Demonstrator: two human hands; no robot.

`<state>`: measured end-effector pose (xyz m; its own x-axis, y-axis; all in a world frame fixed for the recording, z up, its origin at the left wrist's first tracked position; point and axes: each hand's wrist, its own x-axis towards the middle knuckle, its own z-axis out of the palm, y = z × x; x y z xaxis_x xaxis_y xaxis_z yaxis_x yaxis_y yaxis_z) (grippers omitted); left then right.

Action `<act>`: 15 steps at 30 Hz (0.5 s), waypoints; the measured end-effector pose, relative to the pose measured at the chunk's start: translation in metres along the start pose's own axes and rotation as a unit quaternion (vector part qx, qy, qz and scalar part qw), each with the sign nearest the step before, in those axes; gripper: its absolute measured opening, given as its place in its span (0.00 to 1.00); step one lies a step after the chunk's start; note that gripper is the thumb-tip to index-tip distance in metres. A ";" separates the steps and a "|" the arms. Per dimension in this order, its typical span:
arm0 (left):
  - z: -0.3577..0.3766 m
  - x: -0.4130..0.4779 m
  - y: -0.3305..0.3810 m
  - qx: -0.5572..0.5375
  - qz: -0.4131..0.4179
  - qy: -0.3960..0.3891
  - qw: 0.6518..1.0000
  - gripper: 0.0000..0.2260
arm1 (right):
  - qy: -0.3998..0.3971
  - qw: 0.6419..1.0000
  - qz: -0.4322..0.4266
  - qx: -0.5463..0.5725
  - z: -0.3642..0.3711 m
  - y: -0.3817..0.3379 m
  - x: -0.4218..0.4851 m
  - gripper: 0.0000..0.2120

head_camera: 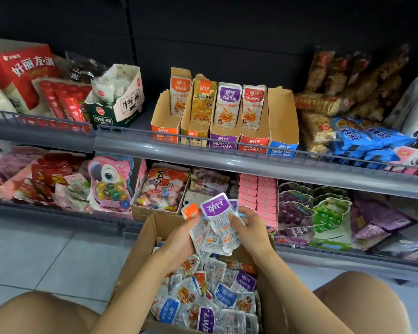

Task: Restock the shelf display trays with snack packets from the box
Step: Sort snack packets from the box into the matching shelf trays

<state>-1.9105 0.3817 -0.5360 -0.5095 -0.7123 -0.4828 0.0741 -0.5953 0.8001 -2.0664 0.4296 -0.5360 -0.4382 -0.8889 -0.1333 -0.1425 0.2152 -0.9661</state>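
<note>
- Here, our left hand (179, 239) and right hand (249, 227) meet over the box (140, 251), at 6 o'clock in the view, between our knees.
- Together our hands grip a fanned bunch of packets (215, 227); a purple one faces us on top, with an orange-topped one at its 9 o'clock.
- Our left fingers are curled under the bunch; our right fingers close over its right edge, thumb pressed on the purple packet.
- The box is open and holds a loose heap of packets (210, 295): purple, blue and orange ones, some face down.
- At 12 o'clock, on the upper shelf (130, 145), five cardboard trays stand side by side.
- The orange tray (164, 124) holds a few packets at its back.
- The gold tray (193, 131), purple tray (223, 136) and red tray (253, 138) each hold upright packets of their own colour.
- The blue tray (282, 131), rightmost, shows only bare cardboard inside.
- At the trays' 9 o'clock, a green-and-white carton (116, 109) holds pale wrapped snacks.
- Below the shelf, at 1 o'clock from our hands, pink boxes (258, 191) are stacked in rows.
</note>
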 end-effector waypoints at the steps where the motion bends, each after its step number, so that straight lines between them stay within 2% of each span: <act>1: 0.003 0.000 -0.001 0.018 -0.006 -0.005 1.000 0.19 | -0.003 1.000 -0.011 -0.014 0.003 -0.002 0.000 0.07; 4: 0.011 -0.004 0.000 0.067 -0.018 -0.025 0.997 0.23 | -0.012 0.999 -0.036 -0.037 0.011 -0.007 0.001 0.07; 8: 0.015 -0.005 0.007 0.150 -0.019 0.006 0.988 0.30 | -0.054 0.993 -0.075 -0.078 0.024 -0.007 -0.005 0.08; 10: 0.015 -0.003 0.009 0.100 -0.027 0.004 0.995 0.31 | -0.089 0.992 -0.067 -0.066 0.031 -0.009 -0.010 0.10; 12: 0.015 -0.004 0.014 0.046 -0.035 -0.008 0.998 0.30 | -0.132 0.991 -0.011 -0.010 0.031 -0.015 -0.014 0.10; 13: 0.012 -0.003 0.015 0.036 -0.042 -0.020 0.998 0.31 | -0.156 0.987 0.022 0.020 0.029 -0.019 -0.016 0.11; 15: 0.006 -0.005 0.017 0.031 -0.037 -0.048 0.998 0.28 | -0.178 0.982 0.033 0.046 0.023 -0.021 -0.015 0.13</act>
<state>-1.9120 0.3770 -0.5180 -0.5911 -0.6274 -0.5070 -0.0177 -0.6183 0.7858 -2.0361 0.4291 -0.5186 -0.1029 -0.9628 -0.2500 -0.0359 0.2547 -0.9663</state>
